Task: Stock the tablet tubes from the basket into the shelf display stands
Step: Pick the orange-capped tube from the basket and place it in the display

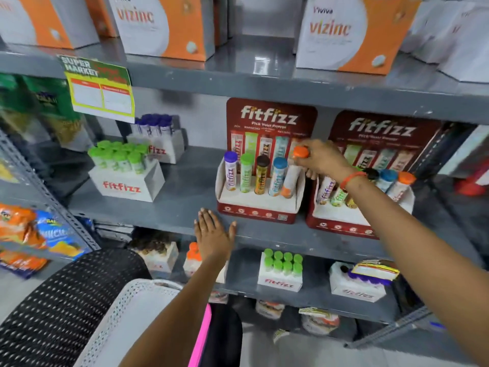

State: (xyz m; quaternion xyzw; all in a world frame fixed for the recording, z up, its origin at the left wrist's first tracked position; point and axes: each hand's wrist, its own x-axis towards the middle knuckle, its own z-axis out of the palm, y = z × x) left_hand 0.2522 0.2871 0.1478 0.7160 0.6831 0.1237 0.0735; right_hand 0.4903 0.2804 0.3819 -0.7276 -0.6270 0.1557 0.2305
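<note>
The right hand [324, 158] reaches across to the red cardboard fitfizz display stand [258, 207] on the grey metal shelf [185, 192], its grip pinching the orange cap of a white tablet tube with an orange base [292, 178]. That tube leans slightly in the rightmost slot of the stand, its bottom down at the white insert. To its left in the same row stand four more tubes, all upright or nearly so: a purple-capped tube [230, 172], a green-capped tube [246, 173], a brown-capped yellow tube [262, 174] and a blue-capped tube [277, 176]. A thin orange band [352, 178] circles the right wrist. Just beside this stand, to the right, a second red fitfizz stand [341, 223] holds its own row of tubes, partly hidden behind the right forearm. The left hand [213, 234] lies flat with fingers spread on the front edge of the shelf, holding nothing. At the bottom of the view a white perforated basket [127, 308] sits near the person's body; its contents cannot be seen.
</note>
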